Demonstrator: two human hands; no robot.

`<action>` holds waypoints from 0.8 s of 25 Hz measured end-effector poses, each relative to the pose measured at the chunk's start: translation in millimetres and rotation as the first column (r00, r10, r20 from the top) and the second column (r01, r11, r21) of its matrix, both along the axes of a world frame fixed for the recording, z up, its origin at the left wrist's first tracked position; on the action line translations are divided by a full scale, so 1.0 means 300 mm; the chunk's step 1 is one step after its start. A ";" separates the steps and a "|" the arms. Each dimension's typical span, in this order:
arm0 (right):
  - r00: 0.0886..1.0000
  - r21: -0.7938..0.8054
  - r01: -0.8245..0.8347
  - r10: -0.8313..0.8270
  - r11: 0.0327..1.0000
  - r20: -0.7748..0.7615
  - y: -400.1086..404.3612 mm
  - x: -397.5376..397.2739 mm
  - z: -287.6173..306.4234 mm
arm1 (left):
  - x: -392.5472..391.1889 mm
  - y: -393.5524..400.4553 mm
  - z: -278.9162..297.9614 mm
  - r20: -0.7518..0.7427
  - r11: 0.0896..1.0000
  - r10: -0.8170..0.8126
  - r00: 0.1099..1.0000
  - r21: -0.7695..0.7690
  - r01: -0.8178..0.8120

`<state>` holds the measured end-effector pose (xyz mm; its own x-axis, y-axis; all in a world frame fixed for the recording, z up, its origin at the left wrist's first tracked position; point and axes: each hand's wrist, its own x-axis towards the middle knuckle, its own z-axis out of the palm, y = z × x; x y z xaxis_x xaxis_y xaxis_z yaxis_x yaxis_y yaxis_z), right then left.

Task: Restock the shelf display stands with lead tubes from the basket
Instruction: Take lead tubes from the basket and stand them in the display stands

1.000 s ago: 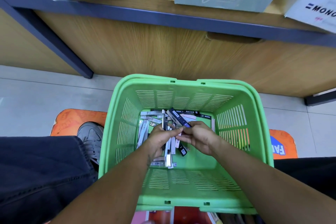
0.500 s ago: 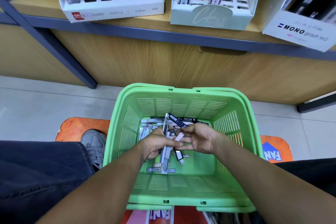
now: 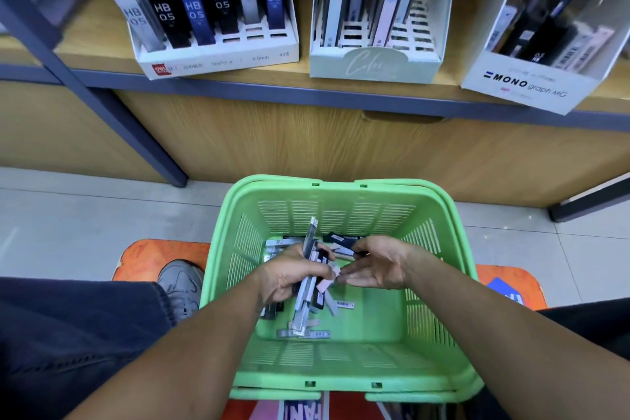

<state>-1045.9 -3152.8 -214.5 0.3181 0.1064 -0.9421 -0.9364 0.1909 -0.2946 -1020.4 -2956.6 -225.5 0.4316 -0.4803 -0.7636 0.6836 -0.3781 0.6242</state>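
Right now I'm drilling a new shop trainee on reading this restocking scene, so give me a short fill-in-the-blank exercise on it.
1. The loose lead tubes lie in a basket whose colour is ____.
2. The hand gripping a bundle of tubes is the ____ hand.
3. The display stand printed 0.5mm is the ____ of the three on the shelf.
4. The right hand is over the ____.

Missing words: green; left; leftmost; basket
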 end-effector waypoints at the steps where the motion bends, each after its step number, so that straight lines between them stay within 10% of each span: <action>1: 1.000 0.019 -0.013 0.013 1.000 0.021 0.007 0.001 0.012 | 0.010 0.005 0.015 0.005 1.000 0.006 1.000 0.022 -0.006; 10: 0.817 -0.281 -0.376 0.459 0.883 0.350 -0.039 0.049 0.196 | 0.118 0.046 0.201 -0.004 1.000 -0.017 1.000 -0.012 0.017; 20: 0.576 -0.293 -0.130 0.313 0.947 0.755 -0.052 0.129 0.643 | 0.265 0.052 0.783 0.345 0.990 -0.101 0.933 -0.057 0.128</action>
<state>-1007.3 -3168.6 -21.8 0.9297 0.1341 -0.3431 -0.3261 -0.1334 -0.9359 -941.0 -2941.0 9.6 0.5976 -0.5931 -0.5395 0.3803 -0.3827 0.8420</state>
